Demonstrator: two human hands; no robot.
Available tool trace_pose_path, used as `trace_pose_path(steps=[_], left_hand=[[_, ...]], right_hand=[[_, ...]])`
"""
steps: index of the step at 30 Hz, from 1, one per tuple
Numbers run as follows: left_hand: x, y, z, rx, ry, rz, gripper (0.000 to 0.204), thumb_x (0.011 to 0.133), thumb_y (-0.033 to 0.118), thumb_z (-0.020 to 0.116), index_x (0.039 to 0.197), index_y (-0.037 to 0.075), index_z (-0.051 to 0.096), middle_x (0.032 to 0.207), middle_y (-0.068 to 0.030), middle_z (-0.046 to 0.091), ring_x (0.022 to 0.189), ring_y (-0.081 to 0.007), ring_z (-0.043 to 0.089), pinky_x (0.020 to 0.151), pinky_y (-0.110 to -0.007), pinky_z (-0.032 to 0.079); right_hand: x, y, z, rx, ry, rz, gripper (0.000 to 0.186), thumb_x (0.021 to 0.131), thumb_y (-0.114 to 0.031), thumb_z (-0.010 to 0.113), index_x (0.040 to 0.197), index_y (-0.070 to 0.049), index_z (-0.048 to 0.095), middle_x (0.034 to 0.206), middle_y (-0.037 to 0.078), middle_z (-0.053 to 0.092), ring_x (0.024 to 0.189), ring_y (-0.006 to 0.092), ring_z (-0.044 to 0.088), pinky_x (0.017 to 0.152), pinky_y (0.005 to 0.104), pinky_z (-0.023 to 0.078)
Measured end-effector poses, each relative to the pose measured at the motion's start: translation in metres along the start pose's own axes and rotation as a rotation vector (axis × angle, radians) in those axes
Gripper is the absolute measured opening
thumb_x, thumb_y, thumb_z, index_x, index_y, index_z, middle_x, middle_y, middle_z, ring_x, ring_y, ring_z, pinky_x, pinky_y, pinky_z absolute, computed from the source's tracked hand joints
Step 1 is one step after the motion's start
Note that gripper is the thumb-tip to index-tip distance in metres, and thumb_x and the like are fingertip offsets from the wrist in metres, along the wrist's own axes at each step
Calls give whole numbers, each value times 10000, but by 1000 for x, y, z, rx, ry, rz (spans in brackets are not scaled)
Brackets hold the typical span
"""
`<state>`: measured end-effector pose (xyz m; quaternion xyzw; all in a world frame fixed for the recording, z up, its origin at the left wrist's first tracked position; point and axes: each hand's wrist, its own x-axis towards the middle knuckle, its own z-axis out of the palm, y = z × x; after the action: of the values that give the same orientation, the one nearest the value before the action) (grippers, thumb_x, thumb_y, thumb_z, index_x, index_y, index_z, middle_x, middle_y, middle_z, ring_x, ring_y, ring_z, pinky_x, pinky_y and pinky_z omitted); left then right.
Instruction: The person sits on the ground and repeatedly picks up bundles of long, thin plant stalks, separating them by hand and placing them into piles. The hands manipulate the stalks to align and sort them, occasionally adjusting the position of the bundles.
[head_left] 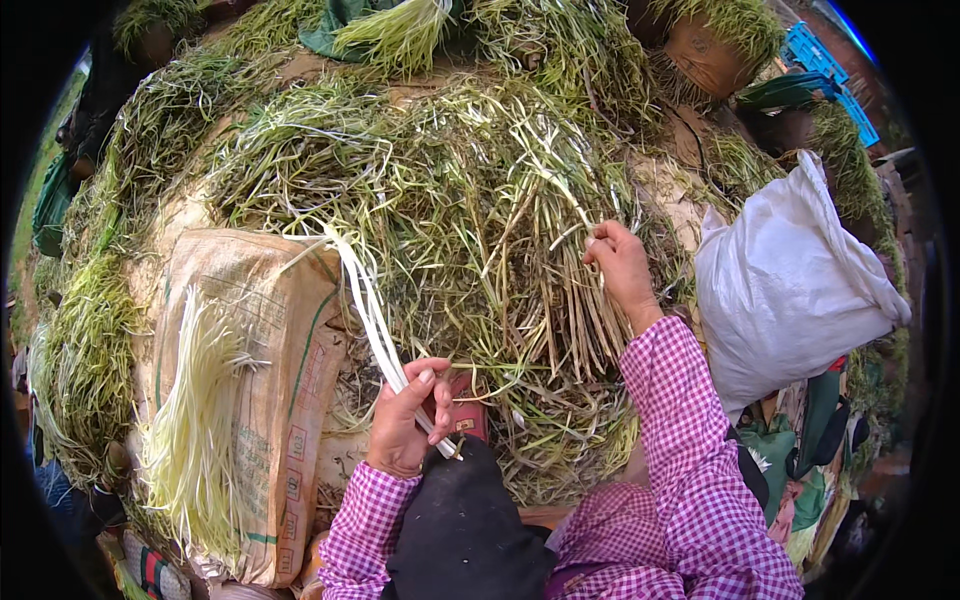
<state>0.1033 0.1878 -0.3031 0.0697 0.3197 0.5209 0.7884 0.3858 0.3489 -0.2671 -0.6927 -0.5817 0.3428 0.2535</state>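
The left hand (pixel 408 415) grips a few long white stalks (pixel 372 310), its fingers curled round their lower ends. These stalks slant up and to the left, and their upper ends reach the near side of a tan sack (pixel 258 400). The right hand (pixel 622 265) is pinched on a thin pale green stalk (pixel 572 197) that runs up and to the left over a wide heap of leaves (pixel 400 215). Below that hand lie many brown stems (pixel 575 315), fanned out side by side. The 2 hands are well apart, the left nearer the body.

On the tan sack rests a loose bundle of pale stalks (pixel 190 430) (white at the top, yellower lower down). A bulging white sack (pixel 790 280) stands to the right of the right hand, beside the checked sleeve (pixel 685 405). Blue crates (pixel 815 55) show at the far right.
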Motion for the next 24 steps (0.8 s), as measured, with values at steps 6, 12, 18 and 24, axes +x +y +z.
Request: trace_pose_path(steps=[6,12,18,24], left_hand=[[-1,-12,8,0,13,-5,220,981,144,469,1113,-14,545,735,-89,578,524,-146,523,348,-229,371],[0,-21,15,7,-31,43,208,975,129,479,1093,-23,556,739,-91,581,519,-154,527,354,-235,379],[1,-28,20,28,15,35,180,959,123,510,1066,-12,562,752,-94,589,543,-163,556,351,-238,389],[14,-36,22,183,177,-27,144,923,46,540,1031,-40,585,857,-159,658,666,-193,670,380,-225,484]], right_hand=[[-44,-3,-29,627,153,60,127,961,-125,479,924,-36,561,669,2,550,541,55,508,426,180,401],[-115,-25,-79,1098,232,-380,296,991,-275,488,1014,8,571,540,-43,373,417,26,307,356,189,246],[-108,22,-44,673,47,244,177,982,-153,475,1049,-30,584,674,3,594,553,68,519,508,197,421],[-153,73,51,931,-460,313,159,908,-44,554,1060,-22,598,813,24,646,720,74,605,617,216,499]])
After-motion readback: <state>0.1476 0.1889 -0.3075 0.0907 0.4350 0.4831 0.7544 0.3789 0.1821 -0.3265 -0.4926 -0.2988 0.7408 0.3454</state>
